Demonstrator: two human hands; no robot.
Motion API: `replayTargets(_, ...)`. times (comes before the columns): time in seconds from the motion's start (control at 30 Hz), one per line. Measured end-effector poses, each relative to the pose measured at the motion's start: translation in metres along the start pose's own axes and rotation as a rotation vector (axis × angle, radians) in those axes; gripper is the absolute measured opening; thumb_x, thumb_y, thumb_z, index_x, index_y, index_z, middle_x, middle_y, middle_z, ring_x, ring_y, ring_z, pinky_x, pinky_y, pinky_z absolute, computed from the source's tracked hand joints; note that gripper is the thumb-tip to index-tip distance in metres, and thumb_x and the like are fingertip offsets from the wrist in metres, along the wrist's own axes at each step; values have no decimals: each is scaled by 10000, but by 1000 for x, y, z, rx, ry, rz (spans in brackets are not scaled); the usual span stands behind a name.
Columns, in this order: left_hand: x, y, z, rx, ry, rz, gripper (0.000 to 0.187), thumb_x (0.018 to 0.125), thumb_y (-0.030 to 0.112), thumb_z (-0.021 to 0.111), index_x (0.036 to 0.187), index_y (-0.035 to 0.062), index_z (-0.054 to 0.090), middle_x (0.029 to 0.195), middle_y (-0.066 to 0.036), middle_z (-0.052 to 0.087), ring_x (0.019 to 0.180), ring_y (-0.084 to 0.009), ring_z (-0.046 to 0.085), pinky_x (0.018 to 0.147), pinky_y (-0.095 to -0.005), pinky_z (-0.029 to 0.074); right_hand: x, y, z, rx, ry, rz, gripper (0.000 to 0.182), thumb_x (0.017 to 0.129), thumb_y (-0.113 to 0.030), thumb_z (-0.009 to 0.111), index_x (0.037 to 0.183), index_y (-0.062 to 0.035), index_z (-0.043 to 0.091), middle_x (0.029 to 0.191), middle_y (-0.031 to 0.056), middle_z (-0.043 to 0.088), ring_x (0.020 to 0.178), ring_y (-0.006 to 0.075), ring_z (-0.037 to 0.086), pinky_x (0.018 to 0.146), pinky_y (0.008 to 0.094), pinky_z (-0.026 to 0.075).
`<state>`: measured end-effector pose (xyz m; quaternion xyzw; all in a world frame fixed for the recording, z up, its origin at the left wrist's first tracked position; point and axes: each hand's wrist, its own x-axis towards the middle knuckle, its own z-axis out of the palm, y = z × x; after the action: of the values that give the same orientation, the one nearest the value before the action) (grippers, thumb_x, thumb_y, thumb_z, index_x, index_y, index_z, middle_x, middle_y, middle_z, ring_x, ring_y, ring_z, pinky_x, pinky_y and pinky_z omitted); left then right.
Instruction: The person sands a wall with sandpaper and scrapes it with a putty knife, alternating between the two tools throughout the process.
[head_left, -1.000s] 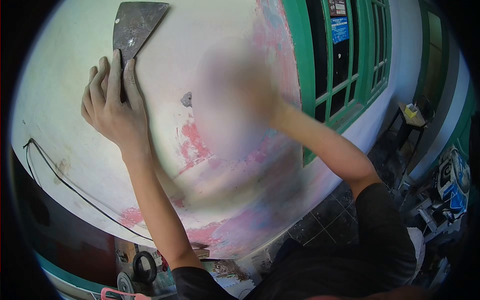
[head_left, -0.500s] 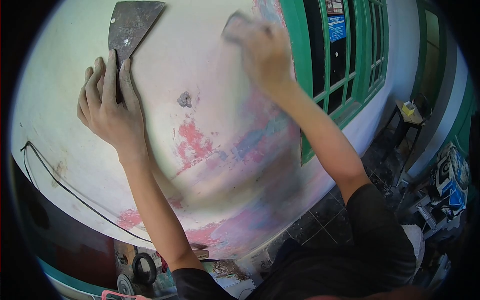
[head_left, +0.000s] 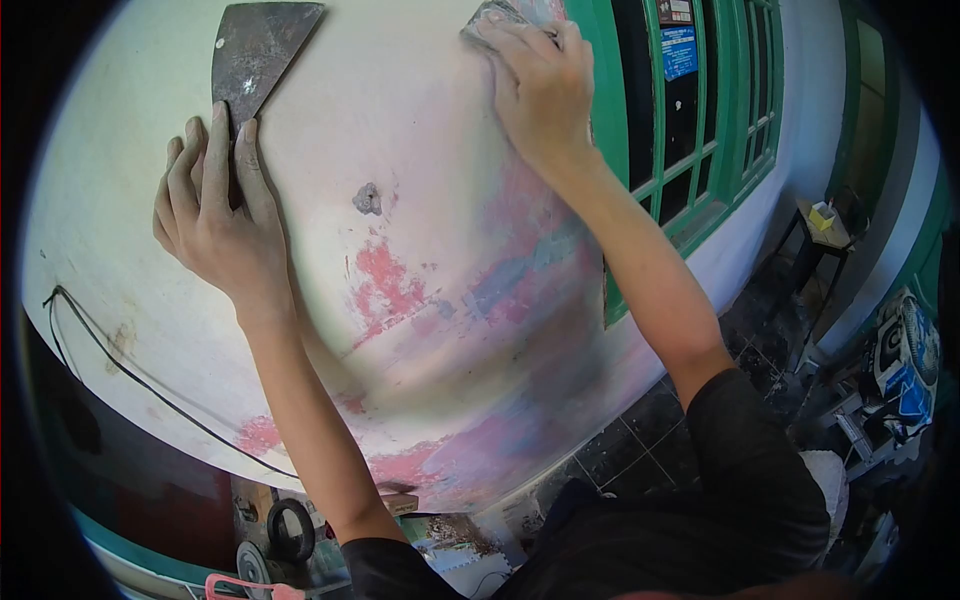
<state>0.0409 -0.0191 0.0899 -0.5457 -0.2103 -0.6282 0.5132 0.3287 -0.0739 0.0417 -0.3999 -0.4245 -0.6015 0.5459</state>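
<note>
My left hand [head_left: 222, 220] is closed round the handle of a putty knife [head_left: 262, 55], its wide dull metal blade pointing up and lying close to the wall. Dust coats the fingers. Near the window frame, my right hand [head_left: 545, 90] presses a grey piece of sandpaper [head_left: 495, 17] on the wall; the fingers cover most of it. The whitish wall [head_left: 420, 140] carries pink, blue and purple worn patches. Between the two hands is a small rough grey hole [head_left: 368, 198].
A green-framed window [head_left: 690, 170] is right of my right hand. A black cable [head_left: 150, 385] hangs along the lower left wall. Below lie a black tyre-like ring [head_left: 290, 530] and a pink-handled item [head_left: 250, 585]. A small table [head_left: 825, 235] and a blue-white bag [head_left: 905, 360] stand at right.
My right hand, blurred before, is now sharp and slightly further right, with the sandpaper still in it. My left hand and the putty knife have barely shifted.
</note>
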Motion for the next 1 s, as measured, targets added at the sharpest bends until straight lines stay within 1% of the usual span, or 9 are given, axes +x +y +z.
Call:
replayTargets(0.2,0,1,-1,4,-2,1,282,952,248,766,1229,198,784,1200,-44,769,1184,-205,678,1034,-359,435,-84,-80,-27,334,-143,-40,316,805,-75,710,1096,-161,797,1175,-3,715,1007,283,581,830,436,477)
replayTargets(0.27,0,2,0,13,2,6,286,950,239,768,1232,192,783,1198,-45,769,1184,-207,678,1032,-359,435,-64,-65,-26,278,-117,-292,235,834,-100,688,1042,-146,788,1174,-6,700,987,268,572,864,443,461)
replayTargets(0.37,0,0,1,1,-11,9,282,933,243,787,1209,185,791,1183,-51,770,1203,-213,667,1039,-360,420,-15,-22,11,163,-32,-246,249,817,-112,699,1048,-141,786,1184,7,706,1005,262,573,869,438,459)
replayTargets(0.43,1,0,1,-6,-8,11,280,929,238,791,1203,179,793,1172,-51,773,1192,-218,671,1033,-359,420,15,-9,26,43,33,-129,294,810,-109,714,1088,-157,797,1236,-65,728,996,218,587,794,404,458)
replayTargets(0.57,1,-3,3,-10,3,33,277,945,224,774,1217,174,787,1191,-56,771,1172,-218,685,1018,-363,446,-33,-59,-6,16,-69,-54,293,833,-127,694,1106,-155,794,1227,-52,731,980,221,590,819,395,457)
replayTargets(0.63,0,-2,3,5,12,40,280,940,227,780,1215,173,788,1186,-60,772,1171,-217,686,1014,-362,448,-65,-79,-29,132,-187,-217,323,853,-114,664,1146,-161,789,1236,-47,727,973,236,582,849,392,457)
replayTargets(0.67,0,-1,3,4,10,40,280,940,227,780,1215,173,788,1186,-60,772,1171,-217,686,1014,-362,448,-71,-77,-28,147,-167,-253,295,840,-149,659,1105,-105,781,1230,22,712,1048,255,579,888,412,439)
replayTargets(0.9,1,-2,3,-34,18,26,267,936,229,783,1193,158,796,1180,-54,773,1173,-218,686,1020,-368,442,25,-46,21,143,-67,-114,308,844,-126,640,1118,-130,781,1128,-35,711,949,246,555,867,436,430)
replayTargets(1.0,0,0,0,-37,20,5,262,935,234,784,1185,155,800,1177,-54,773,1181,-220,681,1033,-373,432,-27,-69,2,200,-72,-157,304,843,-123,643,1113,-132,784,1169,-19,724,931,255,552,866,425,438)
